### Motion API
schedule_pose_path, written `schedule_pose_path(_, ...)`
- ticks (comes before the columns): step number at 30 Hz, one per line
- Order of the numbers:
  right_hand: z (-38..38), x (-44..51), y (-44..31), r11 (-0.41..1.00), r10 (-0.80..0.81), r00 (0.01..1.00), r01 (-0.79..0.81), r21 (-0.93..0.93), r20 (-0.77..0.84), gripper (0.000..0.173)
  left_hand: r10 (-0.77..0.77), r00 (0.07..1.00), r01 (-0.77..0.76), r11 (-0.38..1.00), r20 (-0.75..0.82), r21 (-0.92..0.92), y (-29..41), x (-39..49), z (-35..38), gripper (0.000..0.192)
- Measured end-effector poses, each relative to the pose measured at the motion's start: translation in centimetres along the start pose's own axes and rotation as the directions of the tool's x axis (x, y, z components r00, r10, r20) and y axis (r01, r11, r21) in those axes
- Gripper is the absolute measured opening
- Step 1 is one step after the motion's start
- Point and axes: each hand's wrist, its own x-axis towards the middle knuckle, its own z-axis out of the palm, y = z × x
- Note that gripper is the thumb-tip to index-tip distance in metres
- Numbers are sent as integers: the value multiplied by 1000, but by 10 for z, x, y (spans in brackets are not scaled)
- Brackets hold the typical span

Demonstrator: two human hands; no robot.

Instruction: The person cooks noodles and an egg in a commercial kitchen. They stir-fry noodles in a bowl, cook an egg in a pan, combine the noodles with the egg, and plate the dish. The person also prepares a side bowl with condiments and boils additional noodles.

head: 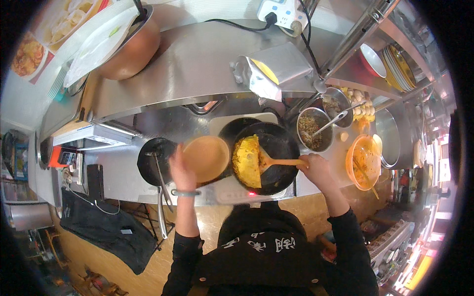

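My left hand (183, 172) is at the left rim of a round tan bowl (207, 159), gripping it; the fingers are slightly blurred. Directly to its right, a black frying pan (279, 138) rests on a cooktop with a red light. A folded yellow omelette (246, 161) lies in the left half of this pan. With my right hand (315, 168) I hold the handle of a wooden spatula (283, 161). Its blade touches the omelette's straight right edge.
Left of the bowl stands a small black pan (150, 172) with a metal utensil across it. A steel bowl of chopped filling (309, 125) holds a spoon. Farther right is an orange bowl (364, 159). A steel shelf (192, 59) overhangs the counter's back, bearing a foil pouch (285, 63).
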Motion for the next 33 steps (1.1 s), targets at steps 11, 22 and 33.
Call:
schedule_pose_path(11,11,6,4,990,33,997,-23,137,-70,23,43,945,-35,999,325,-31,16,16,40,70)
schedule_pose_path(22,37,10,7,924,104,995,-95,370,-6,26,218,796,-6,935,564,-354,4,37,36,75)
schedule_pose_path(33,22,16,-55,854,135,991,-102,509,-27,28,7,730,528,629,683,-570,-21,42,23,75)
